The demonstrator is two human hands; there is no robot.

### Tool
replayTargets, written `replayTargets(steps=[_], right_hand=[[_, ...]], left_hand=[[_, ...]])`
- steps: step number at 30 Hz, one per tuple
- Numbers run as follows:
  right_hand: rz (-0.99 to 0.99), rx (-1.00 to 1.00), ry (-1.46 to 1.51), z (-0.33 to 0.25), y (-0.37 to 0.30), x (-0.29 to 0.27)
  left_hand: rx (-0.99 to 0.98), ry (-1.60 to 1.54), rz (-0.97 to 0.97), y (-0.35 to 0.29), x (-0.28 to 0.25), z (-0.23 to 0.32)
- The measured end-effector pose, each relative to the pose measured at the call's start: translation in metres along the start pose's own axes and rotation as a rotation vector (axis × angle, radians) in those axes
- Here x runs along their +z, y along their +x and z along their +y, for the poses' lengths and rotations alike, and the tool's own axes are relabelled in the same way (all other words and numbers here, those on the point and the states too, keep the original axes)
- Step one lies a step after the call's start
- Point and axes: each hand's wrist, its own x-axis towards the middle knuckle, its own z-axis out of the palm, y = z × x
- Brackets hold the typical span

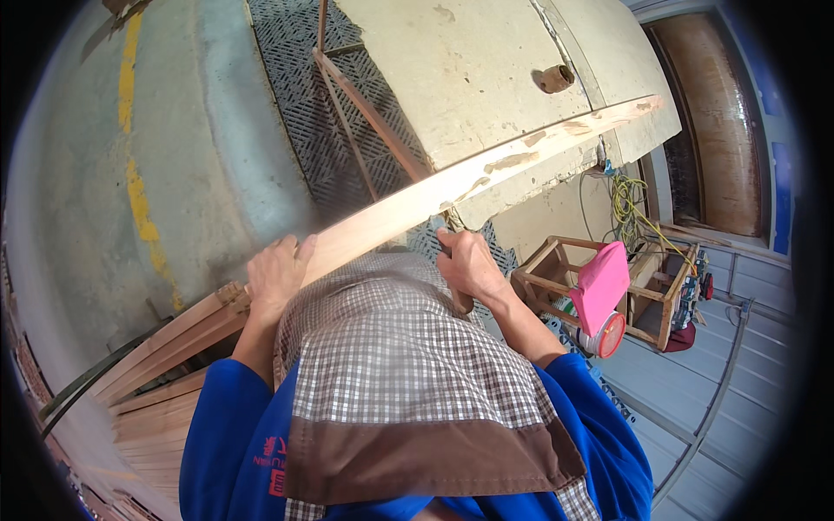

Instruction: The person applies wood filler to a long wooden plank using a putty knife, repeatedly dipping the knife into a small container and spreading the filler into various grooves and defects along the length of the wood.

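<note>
A long pale wooden board slants across in front of me, from my lower left up to the far right. Brownish filler-like patches mark its right half. The near left end of the board is gripped by my left hand, fingers wrapped over its edge. My right hand is closed around a putty knife, just below the board's middle. Only a bit of its grey blade and the wooden handle end show; whether the blade touches the board I cannot tell.
Beyond the board stands a cream work surface with a rusty tube on it. Black mats cover part of the floor. Stacked wood strips lie at left. A wooden stool frame, pink cloth, bucket and yellow cord are at right.
</note>
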Motion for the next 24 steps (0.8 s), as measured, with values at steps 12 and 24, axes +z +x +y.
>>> replayTargets(steps=[12, 24], right_hand=[[-0.260, 0.124, -0.086, -0.021, 0.013, -0.024], [0.009, 0.455, 0.225, 0.027, 0.045, -0.076]], left_hand=[[-0.002, 0.018, 0.018, 0.001, 0.003, 0.000], [0.070, 0.023, 0.123, 0.004, 0.014, -0.007]])
